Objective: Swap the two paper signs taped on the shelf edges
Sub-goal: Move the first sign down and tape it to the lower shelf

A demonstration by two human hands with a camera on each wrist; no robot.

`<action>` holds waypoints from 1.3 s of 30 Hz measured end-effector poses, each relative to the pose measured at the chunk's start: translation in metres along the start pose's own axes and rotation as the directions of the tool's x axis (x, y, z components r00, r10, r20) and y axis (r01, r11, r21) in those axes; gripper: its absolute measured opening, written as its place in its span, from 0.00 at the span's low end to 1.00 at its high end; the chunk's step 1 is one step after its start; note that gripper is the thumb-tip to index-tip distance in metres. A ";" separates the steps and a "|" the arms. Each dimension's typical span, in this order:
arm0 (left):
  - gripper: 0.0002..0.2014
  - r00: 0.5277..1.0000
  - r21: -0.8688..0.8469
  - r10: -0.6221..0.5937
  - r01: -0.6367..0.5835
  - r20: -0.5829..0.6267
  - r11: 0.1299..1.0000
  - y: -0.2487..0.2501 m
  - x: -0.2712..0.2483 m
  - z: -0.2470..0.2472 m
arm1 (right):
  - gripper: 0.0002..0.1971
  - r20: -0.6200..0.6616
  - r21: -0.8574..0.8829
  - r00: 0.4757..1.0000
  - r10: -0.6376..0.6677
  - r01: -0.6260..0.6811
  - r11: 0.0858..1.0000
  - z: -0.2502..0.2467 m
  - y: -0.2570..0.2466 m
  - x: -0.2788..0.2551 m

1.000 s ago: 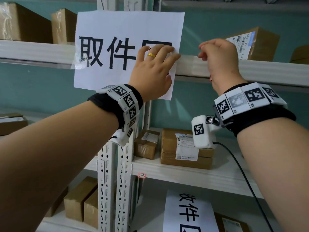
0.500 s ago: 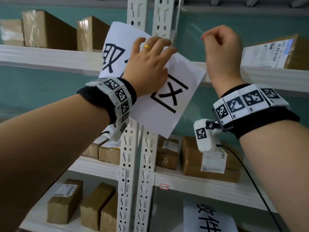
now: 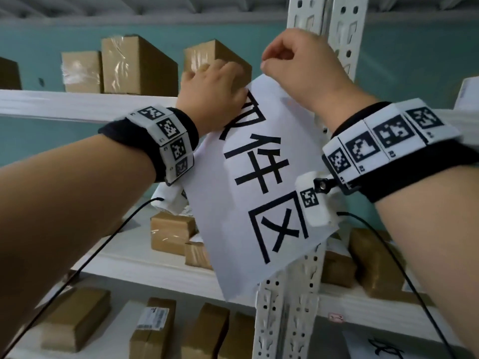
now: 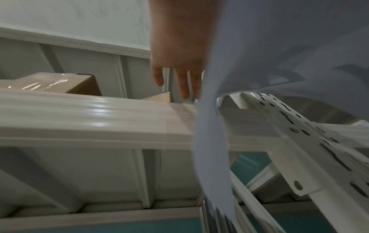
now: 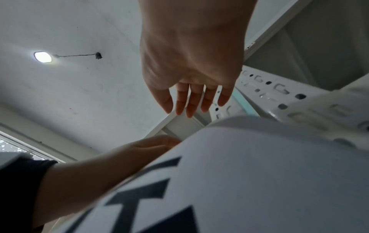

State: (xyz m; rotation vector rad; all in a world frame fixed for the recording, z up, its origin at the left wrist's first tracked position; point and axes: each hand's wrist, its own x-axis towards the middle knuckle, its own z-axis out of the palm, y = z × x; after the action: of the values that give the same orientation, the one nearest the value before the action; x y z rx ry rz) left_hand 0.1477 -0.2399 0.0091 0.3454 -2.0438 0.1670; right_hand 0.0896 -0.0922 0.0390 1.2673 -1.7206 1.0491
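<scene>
Two hands are up at the upper shelf edge in the head view. We note the upper sign, a white sheet with large black characters, hanging tilted in front of the perforated upright, its top corner by the shelf edge. The left hand lies on the sheet's upper left corner, fingers hidden behind the knuckles. The right hand is curled at the sheet's top edge; whether it pinches the paper or tape we cannot tell from here. A second sign shows partly at the bottom right, on a lower shelf. Cardboard boxes stand on the shelves. In the left wrist view, the left hand's fingers reach straight over the shelf edge, with the sheet hanging just beside them and a strip of clear tape seemingly on the beam. In the right wrist view, the right hand's fingers appear extended and close together, holding nothing we can see, with the sheet below. We judge the task at an early stage: the upper sign appears part detached, the lower sign is still in place, and both re-tapings remain.
</scene>
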 end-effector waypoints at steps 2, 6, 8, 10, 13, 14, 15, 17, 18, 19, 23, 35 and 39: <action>0.21 0.999 -0.082 -0.025 0.028 0.045 0.996 -0.009 -0.001 0.005 | 0.11 0.027 -0.041 1.000 0.010 -0.009 0.999 0.012 -0.007 0.001; 0.20 1.000 -0.164 0.015 -0.011 0.027 0.986 -0.015 -0.005 0.016 | 0.10 0.046 -0.098 0.998 0.045 -0.041 0.994 0.028 -0.013 0.002; 0.20 0.999 -0.174 0.050 -0.049 0.003 0.984 -0.016 -0.008 0.021 | 0.10 0.067 -0.136 0.995 0.077 -0.068 0.988 0.033 -0.014 0.001; 0.20 0.996 -0.185 0.085 -0.085 -0.011 0.979 -0.017 -0.011 0.023 | 0.11 0.084 -0.185 0.991 0.103 -0.087 0.979 0.037 -0.016 0.000; 0.20 0.993 -0.262 0.121 -0.115 0.007 0.958 -0.023 -0.012 0.024 | 0.12 0.105 -0.247 0.988 0.112 -0.083 0.965 0.041 -0.022 0.002; 0.21 0.991 -0.297 0.130 -0.121 0.011 0.947 -0.026 -0.011 0.022 | 0.13 0.113 -0.264 0.987 0.116 -0.083 0.961 0.042 -0.024 0.003; 0.21 0.991 -0.324 0.135 -0.125 0.009 0.938 -0.029 -0.010 0.021 | 0.13 0.119 -0.278 0.986 0.120 -0.083 0.957 0.044 -0.027 0.004; 0.21 0.992 -0.357 0.129 -0.119 0.004 0.926 -0.035 -0.008 0.018 | 0.14 0.125 -0.303 0.983 0.136 -0.093 0.948 0.047 -0.032 0.006; 0.21 0.993 -0.370 0.120 -0.110 0.004 0.923 -0.038 -0.007 0.016 | 0.14 0.126 -0.315 0.981 0.144 -0.098 0.944 0.048 -0.034 0.007; 0.21 0.994 -0.382 0.110 -0.101 0.002 0.919 -0.040 -0.006 0.014 | 0.14 0.127 -0.326 0.980 0.153 -0.105 0.940 0.050 -0.036 0.008; 0.20 0.993 -0.380 0.117 -0.106 0.006 0.919 -0.049 -0.001 0.005 | 0.13 0.144 -0.378 0.972 0.186 -0.120 0.918 0.061 -0.041 0.010; 0.12 0.997 -0.415 0.012 0.022 0.078 0.910 -0.058 0.014 0.004 | 0.14 0.095 -0.603 0.964 0.248 -0.142 0.785 0.077 -0.039 0.017; 0.11 0.998 -0.426 0.001 0.025 0.061 0.904 -0.058 0.013 0.004 | 0.15 0.073 -0.625 0.955 0.287 -0.181 0.760 0.079 -0.040 0.018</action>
State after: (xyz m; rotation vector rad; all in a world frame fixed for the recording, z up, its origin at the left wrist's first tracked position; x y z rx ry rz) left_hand 0.1567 -0.2980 0.0168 0.0877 -2.0702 -0.3022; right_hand 0.1164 -0.1779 0.0314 0.7375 -2.1549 0.4326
